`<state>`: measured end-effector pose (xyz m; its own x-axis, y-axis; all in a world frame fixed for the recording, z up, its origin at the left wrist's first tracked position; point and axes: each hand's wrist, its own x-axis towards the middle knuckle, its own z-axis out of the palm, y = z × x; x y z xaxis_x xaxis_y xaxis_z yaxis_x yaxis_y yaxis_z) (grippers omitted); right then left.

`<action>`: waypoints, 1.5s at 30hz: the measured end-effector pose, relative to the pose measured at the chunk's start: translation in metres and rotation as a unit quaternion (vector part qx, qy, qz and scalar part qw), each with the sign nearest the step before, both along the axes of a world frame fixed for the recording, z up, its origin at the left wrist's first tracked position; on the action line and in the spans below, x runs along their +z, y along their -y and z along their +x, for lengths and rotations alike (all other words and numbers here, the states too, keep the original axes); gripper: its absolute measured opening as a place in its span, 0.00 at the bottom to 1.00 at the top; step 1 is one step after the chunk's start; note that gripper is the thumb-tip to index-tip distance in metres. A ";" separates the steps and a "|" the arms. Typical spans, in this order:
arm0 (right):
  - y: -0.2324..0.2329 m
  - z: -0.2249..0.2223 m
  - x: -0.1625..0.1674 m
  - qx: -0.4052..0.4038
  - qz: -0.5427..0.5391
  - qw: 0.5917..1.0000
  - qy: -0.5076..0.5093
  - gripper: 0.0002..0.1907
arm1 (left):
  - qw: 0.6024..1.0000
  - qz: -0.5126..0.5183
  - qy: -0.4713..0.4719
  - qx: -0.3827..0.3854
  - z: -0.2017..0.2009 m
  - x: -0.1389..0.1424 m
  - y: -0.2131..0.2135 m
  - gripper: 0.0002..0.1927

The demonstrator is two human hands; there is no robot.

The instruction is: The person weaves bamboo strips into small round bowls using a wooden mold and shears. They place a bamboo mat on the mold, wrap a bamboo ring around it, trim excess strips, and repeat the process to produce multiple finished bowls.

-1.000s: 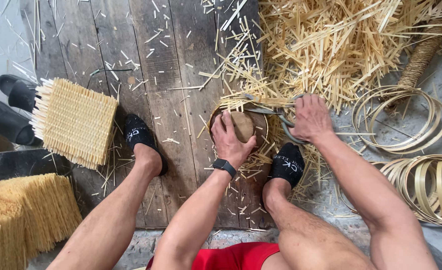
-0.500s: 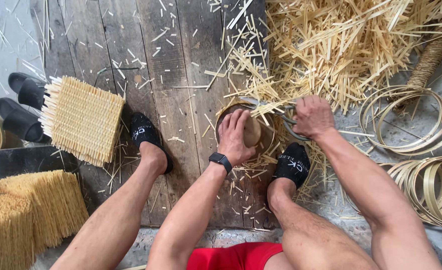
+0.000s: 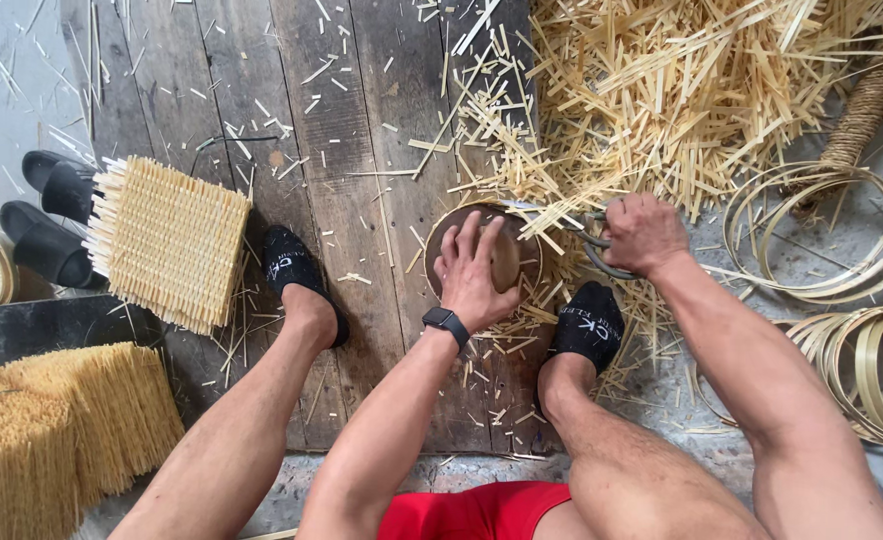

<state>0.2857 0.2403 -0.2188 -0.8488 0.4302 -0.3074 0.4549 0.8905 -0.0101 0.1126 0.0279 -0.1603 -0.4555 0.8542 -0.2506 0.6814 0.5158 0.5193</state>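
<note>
On dark wooden floorboards (image 3: 362, 150), between the person's two black-socked feet, the left hand (image 3: 474, 272) lay flat with fingers spread on top of a round woven disc (image 3: 517, 262), pressing it down (a dark watch sat on that wrist). Just to the right of it, the right hand (image 3: 644, 232) was closed tight around the looped handles of a pair of shears (image 3: 590, 240), whose blades reached toward the disc's far rim; the blade tips were hard to make out among the straw. Beyond both hands lay a large heap of pale cut bamboo strips (image 3: 682, 90). Well to the right of the right hand sat coils of thin bamboo hoops (image 3: 842, 240). Well to the left of the left hand, past the left foot, a square woven mat (image 3: 172, 240) with bristling edges rested beside a pair of black shoes (image 3: 47, 215).
</note>
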 end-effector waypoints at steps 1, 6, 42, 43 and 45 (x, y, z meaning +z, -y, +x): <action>0.000 0.000 0.001 -0.005 0.004 1.000 -0.005 0.14 | 0.999 0.025 0.005 0.020 0.001 0.001 0.000 0.51; 0.003 -0.007 0.000 0.054 0.189 0.969 -0.146 0.31 | 0.999 0.012 0.027 -0.043 -0.002 0.004 -0.006 0.48; 0.064 -0.024 0.002 -0.487 -0.513 0.682 -0.187 0.09 | 0.959 -0.009 0.124 0.255 -0.046 -0.060 -0.056 0.15; 0.064 -0.024 0.002 -0.491 -0.516 0.678 -0.183 0.09 | 0.960 -0.010 0.120 0.253 -0.045 -0.062 -0.057 0.15; 0.066 -0.024 0.009 -0.475 -0.494 0.705 -0.181 0.09 | 0.964 -0.001 0.107 0.245 -0.046 -0.064 -0.057 0.15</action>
